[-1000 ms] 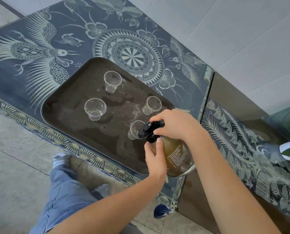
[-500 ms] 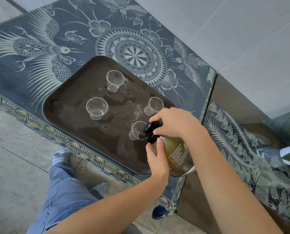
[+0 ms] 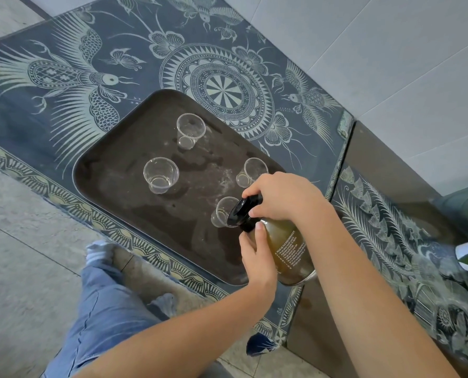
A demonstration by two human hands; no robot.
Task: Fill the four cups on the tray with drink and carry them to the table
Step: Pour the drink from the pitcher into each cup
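One view only, worn on the head, looking steeply down and forward from standing height. Tilted, so the patterned desk (image 3: 63, 85) runs diagonally across the frame. Close over the dark tray (image 3: 112, 159) at centre; floor (image 3: 14, 255) at lower left, tiled wall (image 3: 391, 50) at upper right.

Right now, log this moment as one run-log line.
stage: opening | left hand: grips amber glass bottle | right hand: on black cap | four clear plastic cups: empty, on dark tray
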